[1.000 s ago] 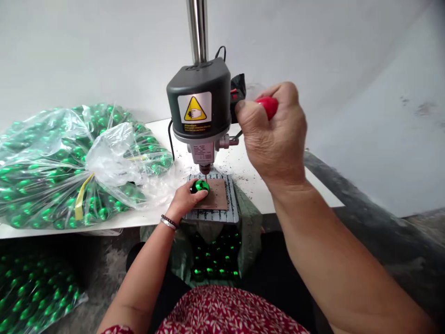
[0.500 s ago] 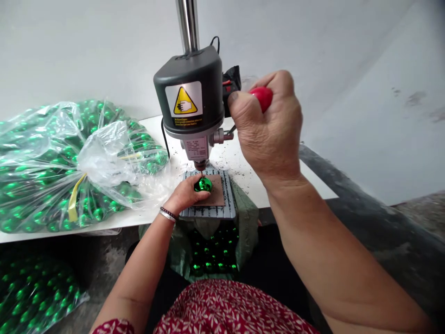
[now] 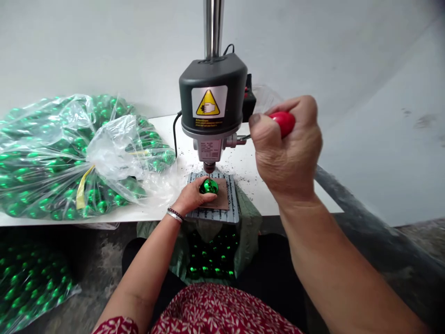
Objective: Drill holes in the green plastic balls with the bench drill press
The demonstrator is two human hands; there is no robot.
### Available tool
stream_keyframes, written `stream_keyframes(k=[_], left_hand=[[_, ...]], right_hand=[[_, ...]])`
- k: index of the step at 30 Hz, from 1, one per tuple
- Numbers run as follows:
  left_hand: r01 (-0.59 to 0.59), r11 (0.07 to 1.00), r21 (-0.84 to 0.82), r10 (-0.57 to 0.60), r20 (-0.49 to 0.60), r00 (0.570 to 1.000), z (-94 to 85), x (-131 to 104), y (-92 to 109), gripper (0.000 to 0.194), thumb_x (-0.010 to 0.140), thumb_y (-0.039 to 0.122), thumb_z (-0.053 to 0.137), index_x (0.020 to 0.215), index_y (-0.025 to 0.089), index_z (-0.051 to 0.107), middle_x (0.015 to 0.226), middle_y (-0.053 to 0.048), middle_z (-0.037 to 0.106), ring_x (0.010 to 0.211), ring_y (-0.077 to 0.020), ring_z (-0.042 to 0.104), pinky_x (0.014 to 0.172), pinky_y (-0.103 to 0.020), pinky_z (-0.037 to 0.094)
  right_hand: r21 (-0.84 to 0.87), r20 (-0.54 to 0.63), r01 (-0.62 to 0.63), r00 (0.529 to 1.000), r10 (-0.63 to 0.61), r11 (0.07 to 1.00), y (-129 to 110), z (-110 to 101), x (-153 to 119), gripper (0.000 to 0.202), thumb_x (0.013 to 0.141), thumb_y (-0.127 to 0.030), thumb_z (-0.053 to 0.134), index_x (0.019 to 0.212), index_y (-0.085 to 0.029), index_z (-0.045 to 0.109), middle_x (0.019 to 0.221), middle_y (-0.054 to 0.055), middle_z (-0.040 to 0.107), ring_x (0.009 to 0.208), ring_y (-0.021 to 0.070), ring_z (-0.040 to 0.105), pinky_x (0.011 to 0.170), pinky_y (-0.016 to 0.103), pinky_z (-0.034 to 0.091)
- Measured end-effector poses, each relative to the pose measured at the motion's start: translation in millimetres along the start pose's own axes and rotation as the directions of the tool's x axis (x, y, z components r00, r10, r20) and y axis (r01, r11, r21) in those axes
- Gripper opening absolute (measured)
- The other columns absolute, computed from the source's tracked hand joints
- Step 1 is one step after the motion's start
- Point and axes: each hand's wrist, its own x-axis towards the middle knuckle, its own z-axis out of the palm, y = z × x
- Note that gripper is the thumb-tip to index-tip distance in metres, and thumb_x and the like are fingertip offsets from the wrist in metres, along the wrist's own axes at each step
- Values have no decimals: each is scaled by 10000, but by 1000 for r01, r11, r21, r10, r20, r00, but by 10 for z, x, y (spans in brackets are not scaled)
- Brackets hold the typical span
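A drill press (image 3: 212, 95) with a dark grey housing and a yellow warning sticker stands in front of me. My right hand (image 3: 290, 148) is closed around the red knob (image 3: 283, 124) of its feed lever. Under the chuck (image 3: 209, 167), a shiny green ball (image 3: 210, 186) rests on a brown board (image 3: 223, 197) on the grey slotted base (image 3: 233, 211). My left hand (image 3: 193, 195) pinches this ball from its left side, thumb and fingers curved about it. The thin drill bit reaches down to the ball's top; whether it has entered cannot be made out.
A large clear plastic bag (image 3: 111, 148) full of green balls lies left on the white table (image 3: 163, 130). Another such bag (image 3: 31, 283) is below. An open green sack (image 3: 248, 227) holding balls hangs under the base. Dark shavings are scattered around the press.
The camera view has turned, so the press sits further right. My right hand and the red knob sit slightly lower against the press. The left hand still holds the ball under the bit.
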Motion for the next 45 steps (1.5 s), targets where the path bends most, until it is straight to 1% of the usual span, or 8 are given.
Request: stream_keyframes(k=[6, 17, 24, 30, 35, 40, 43, 45], left_hand=[[-24, 1000, -6, 24, -14, 1000, 13, -7, -14, 565, 712, 316, 768, 1255, 208, 654, 1063, -18, 737, 1014, -224, 661, 958, -332, 510], [7, 1000, 4, -7, -15, 1000, 49, 6, -49, 656, 722, 303, 766, 1341, 163, 599, 1215, -84, 710, 1119, -255, 650, 1025, -369, 480], [16, 1000, 8, -16, -35, 999, 52, -9, -30, 617, 713, 315, 767, 1303, 213, 620, 1190, -45, 717, 1081, -238, 655, 995, -356, 494], [4, 1000, 1, -4, -29, 1000, 65, -7, -62, 527, 719, 363, 763, 1223, 241, 667, 1044, -11, 730, 1037, -236, 664, 986, -343, 499], [33, 999, -15, -34, -51, 998, 79, -1, -69, 617, 704, 329, 786, 1293, 229, 633, 1144, -35, 717, 1063, -238, 659, 997, -341, 497], [41, 999, -13, -41, -49, 998, 72, -17, -50, 612, 713, 330, 782, 1296, 223, 628, 1163, -41, 718, 1069, -245, 662, 1004, -359, 494], [45, 999, -16, -45, -51, 998, 78, -19, -49, 612, 713, 334, 782, 1295, 224, 626, 1163, -40, 719, 1080, -244, 662, 1000, -353, 493], [40, 999, -7, -41, -56, 998, 88, -17, -52, 596, 714, 338, 780, 1279, 221, 632, 1166, -41, 719, 1088, -246, 658, 1004, -356, 487]], right_hand=[[-73, -23, 97, 995, -99, 993, 93, -57, -191, 190, 831, -337, 562, 752, -206, 450, 661, -47, 465, 581, 47, 393, 579, 199, 412], [-167, -37, 105, 993, -113, 980, 136, -65, -285, 175, 835, -371, 534, 759, -230, 462, 663, -38, 508, 587, 71, 455, 598, 231, 451], [-138, -104, 101, 988, -116, 985, 194, -10, -429, 180, 858, -384, 530, 792, -227, 473, 642, -32, 474, 571, 75, 453, 550, 231, 413], [-150, -176, 139, 970, -165, 979, 253, 29, -529, 169, 856, -382, 551, 812, -221, 524, 674, -26, 580, 568, 79, 519, 553, 227, 457], [-166, -201, 162, 960, -194, 973, 304, 42, -596, 162, 875, -373, 553, 819, -221, 538, 695, -23, 613, 582, 76, 553, 569, 218, 468], [-154, -168, 241, 949, -266, 958, 422, 34, -755, 117, 856, -314, 582, 843, -205, 543, 700, -26, 605, 609, 70, 570, 595, 201, 472], [-126, -193, 229, 949, -250, 965, 369, 33, -685, 136, 845, -324, 581, 819, -197, 540, 692, -23, 588, 611, 69, 552, 584, 202, 454], [-113, -208, 188, 956, -208, 976, 244, 44, -479, 159, 851, -338, 568, 812, -186, 540, 698, -21, 576, 596, 60, 510, 570, 203, 428]])
